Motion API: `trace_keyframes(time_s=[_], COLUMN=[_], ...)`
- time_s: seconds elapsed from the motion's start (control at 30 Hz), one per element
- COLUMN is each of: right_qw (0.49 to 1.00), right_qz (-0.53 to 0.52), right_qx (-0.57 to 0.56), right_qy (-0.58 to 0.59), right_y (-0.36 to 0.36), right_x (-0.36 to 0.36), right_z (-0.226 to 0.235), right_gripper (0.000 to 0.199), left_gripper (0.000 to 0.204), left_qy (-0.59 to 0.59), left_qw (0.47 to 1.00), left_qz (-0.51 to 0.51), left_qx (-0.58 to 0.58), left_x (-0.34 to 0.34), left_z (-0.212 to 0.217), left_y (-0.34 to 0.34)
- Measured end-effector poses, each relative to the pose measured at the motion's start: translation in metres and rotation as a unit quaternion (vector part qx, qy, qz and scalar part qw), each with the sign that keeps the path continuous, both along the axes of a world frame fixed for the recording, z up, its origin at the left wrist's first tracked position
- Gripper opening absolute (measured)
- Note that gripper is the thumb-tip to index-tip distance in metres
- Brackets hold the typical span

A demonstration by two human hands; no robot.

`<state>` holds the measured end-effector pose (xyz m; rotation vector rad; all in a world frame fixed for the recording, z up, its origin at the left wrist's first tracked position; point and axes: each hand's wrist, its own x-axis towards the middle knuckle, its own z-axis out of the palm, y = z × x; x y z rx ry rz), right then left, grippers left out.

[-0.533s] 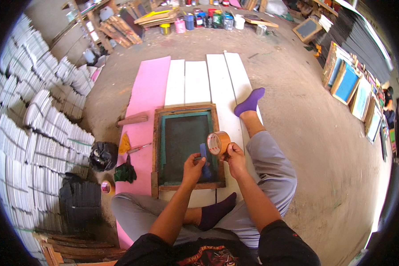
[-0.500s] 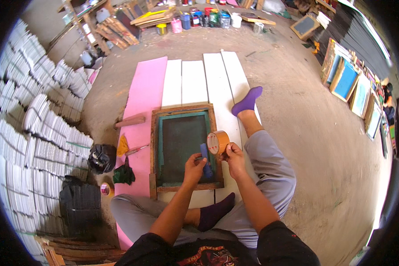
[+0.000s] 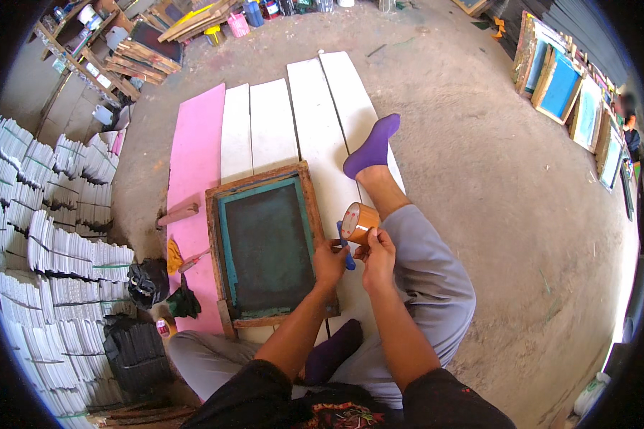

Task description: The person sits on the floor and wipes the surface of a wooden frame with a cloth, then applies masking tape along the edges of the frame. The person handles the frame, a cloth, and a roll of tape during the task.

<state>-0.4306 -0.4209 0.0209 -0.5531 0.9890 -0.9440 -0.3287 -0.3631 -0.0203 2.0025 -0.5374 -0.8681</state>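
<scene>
My right hand (image 3: 377,259) pinches the lower edge of a roll of brown packing tape (image 3: 366,223), held up over the white boards. Close beside it, my left hand (image 3: 329,262) grips a slim blue object (image 3: 350,262) that sticks out past the fingers; its exact kind does not show. The two hands nearly meet below the roll. Left of them lies a wood-framed printing screen (image 3: 270,247) with a dark mesh and blue-green borders. My left wrist crosses the frame's right side.
The screen rests on white boards (image 3: 270,121) and a pink board (image 3: 197,136). A wooden bar (image 3: 178,215), a red-handled tool (image 3: 194,261) and a dark green cloth (image 3: 184,300) lie left. Paper stacks (image 3: 71,247) line the left; framed screens (image 3: 559,86) lean at right.
Both hands have moved right, off the screen's mesh, and closer together. The tape roll and blue object moved with them. The whole view has also shifted and turned slightly.
</scene>
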Motion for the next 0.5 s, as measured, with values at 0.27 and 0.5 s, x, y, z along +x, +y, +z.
trace_keyframes(time_s=[0.27, 0.5], right_qw=[0.999, 0.995], right_qz=[0.028, 0.089], right_qx=[-0.02, -0.051], right_qy=[0.017, 0.002], right_y=[-0.009, 0.016], right_x=[-0.007, 0.008], right_z=[-0.015, -0.007], right_gripper=[0.021, 0.021], left_gripper=[0.032, 0.035], left_qy=[-0.062, -0.167], left_qw=[0.997, 0.977], left_qz=[0.041, 0.131], left_qx=[-0.029, 0.01], left_x=[0.006, 0.066], left_z=[-0.002, 0.001], left_y=[0.008, 0.093])
